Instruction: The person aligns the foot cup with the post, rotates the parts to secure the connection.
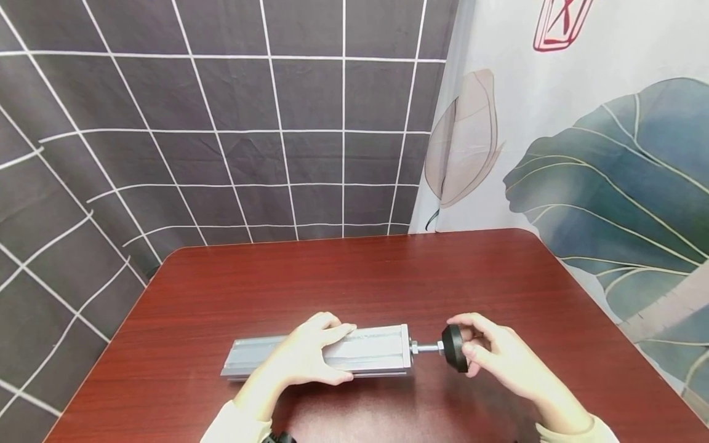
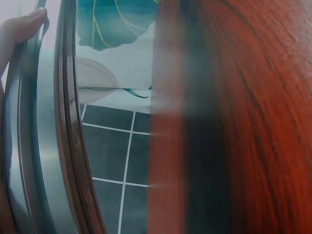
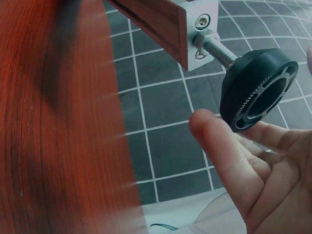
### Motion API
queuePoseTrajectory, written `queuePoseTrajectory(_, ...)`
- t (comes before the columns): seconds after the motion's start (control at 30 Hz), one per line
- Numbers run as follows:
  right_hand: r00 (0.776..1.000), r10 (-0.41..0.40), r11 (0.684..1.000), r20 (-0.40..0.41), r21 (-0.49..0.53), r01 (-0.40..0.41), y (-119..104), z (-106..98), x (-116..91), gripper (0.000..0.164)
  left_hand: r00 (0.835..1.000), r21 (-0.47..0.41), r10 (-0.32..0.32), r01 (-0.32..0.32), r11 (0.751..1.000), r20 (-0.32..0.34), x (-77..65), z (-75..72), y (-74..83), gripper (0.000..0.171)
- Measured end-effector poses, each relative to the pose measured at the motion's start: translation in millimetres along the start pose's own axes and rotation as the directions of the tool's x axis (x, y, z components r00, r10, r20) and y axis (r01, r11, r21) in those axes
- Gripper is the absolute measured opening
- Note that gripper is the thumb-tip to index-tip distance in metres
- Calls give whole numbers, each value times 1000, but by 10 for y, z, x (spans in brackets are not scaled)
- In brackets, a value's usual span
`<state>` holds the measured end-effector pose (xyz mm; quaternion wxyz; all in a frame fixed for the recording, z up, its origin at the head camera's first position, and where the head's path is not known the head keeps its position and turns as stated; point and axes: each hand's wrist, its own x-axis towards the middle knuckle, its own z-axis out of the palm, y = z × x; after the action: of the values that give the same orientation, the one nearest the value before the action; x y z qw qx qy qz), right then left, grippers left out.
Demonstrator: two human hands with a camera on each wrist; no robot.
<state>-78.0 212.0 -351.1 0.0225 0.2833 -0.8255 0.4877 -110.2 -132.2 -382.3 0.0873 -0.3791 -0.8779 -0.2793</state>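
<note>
A silver aluminium profile (image 1: 368,349) lies sideways, close over the table, in the head view. My left hand (image 1: 304,354) grips it across the middle; its thumb (image 2: 24,27) shows against the profile in the left wrist view. From the profile's right end plate (image 3: 204,36) a threaded rod (image 3: 219,51) with a nut sticks out, carrying a black levelling foot (image 3: 258,90). My right hand (image 1: 493,354) is spread loosely around the foot's rim, thumb on the near side and index finger by the top. In the right wrist view gaps show between fingers and rim.
The reddish-brown wooden table (image 1: 354,277) stands against a dark grid-patterned curtain (image 1: 304,123). A white curtain with large leaf prints (image 1: 620,166) hangs at the right, beside the table's edge.
</note>
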Motion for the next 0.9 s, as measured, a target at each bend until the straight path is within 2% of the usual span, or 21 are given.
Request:
queuePoseTrajectory(0.07,1000,-9,1000,14,19,9,19,-18,-6,51,1000,-4,-4,4,1000,1,-4,-3,-3,68)
queuePoseTrajectory(0.17,998,-33,999,62,35,31,61,-65,-27,78,1000,-9,-12,12,1000,5,-9,-3,-11,67)
queuePoseTrajectory(0.27,987,-125,992,97,34,122,104,-94,-45,96,1000,-11,-17,17,1000,5,-13,-13,-12,67)
queuePoseTrajectory(0.33,971,-221,975,93,27,219,125,-84,-49,95,1000,-10,-21,21,1000,5,-16,-21,-10,67)
queuePoseTrajectory(0.4,944,-321,947,74,25,320,158,-53,-44,89,1000,-10,-26,26,1000,10,-17,-31,-6,67)
queuePoseTrajectory(0.5,927,-370,929,66,19,369,179,-14,-45,78,999,-18,-36,37,999,19,-19,-33,-4,66)
queuePoseTrajectory(0.67,954,-290,953,76,-68,295,160,-4,-61,67,999,-20,-36,37,999,21,-25,-35,3,66)
queuePoseTrajectory(0.9,964,-255,967,70,9,255,121,-6,-48,69,1000,-7,-13,13,1000,6,-28,-22,-1,67)
